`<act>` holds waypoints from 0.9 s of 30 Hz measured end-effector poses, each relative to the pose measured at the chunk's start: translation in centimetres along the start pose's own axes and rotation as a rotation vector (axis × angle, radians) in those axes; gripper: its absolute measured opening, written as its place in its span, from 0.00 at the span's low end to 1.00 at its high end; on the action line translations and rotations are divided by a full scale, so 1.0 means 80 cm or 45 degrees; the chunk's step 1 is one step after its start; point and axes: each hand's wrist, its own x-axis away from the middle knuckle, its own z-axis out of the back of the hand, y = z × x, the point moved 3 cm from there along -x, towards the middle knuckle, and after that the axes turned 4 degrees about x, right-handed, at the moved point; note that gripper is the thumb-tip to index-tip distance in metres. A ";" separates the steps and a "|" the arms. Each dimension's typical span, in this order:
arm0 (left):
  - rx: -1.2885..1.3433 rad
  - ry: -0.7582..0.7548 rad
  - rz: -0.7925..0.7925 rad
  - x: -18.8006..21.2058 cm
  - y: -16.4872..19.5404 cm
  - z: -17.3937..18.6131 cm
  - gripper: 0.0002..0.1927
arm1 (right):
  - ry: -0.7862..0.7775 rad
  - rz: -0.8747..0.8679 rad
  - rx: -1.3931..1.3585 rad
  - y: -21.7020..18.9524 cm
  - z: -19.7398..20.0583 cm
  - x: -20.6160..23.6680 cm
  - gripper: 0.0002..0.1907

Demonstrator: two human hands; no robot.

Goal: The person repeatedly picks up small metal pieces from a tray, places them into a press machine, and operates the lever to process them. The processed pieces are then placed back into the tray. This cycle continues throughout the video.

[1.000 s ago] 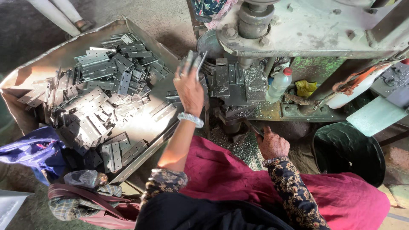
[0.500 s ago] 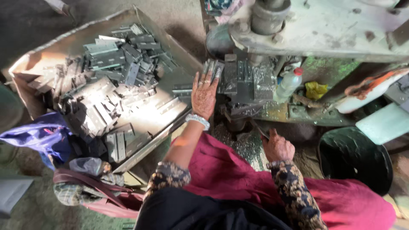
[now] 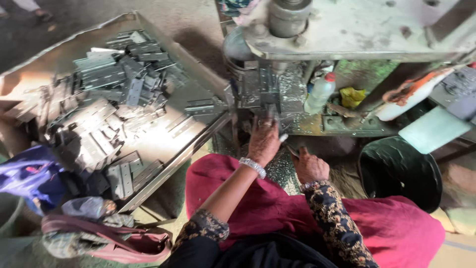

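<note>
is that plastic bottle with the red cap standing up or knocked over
Standing, leaning slightly. The plastic bottle rests on its base beside the press, red cap on top.

You're in a metal workshop: a heavy grey press machine [image 3: 347, 30] stands over you, a big sheet-metal tray [image 3: 163, 149] heaped with stamped hinges [image 3: 99, 114] sits beside it, with shavings on the grimy concrete floor [image 3: 188, 25].

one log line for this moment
left hand: on press bed, at hinge plate | right hand: low beside it | tray: hinge plates
</note>
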 end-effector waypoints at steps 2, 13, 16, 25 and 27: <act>-0.155 0.047 0.085 -0.007 -0.009 0.009 0.29 | -0.112 0.032 0.000 -0.001 -0.003 -0.006 0.23; -0.217 -0.034 0.145 -0.040 -0.013 -0.011 0.33 | 0.028 0.191 0.201 -0.029 0.066 -0.038 0.24; 0.003 -0.040 0.194 -0.055 -0.032 -0.018 0.36 | -0.010 0.189 0.179 -0.031 0.072 -0.034 0.23; -0.180 -0.325 0.295 -0.086 -0.042 -0.002 0.24 | -0.183 0.141 0.199 -0.028 0.076 -0.041 0.23; -0.204 -0.270 0.260 -0.081 -0.035 0.000 0.24 | -0.197 0.172 0.177 -0.024 0.066 -0.048 0.23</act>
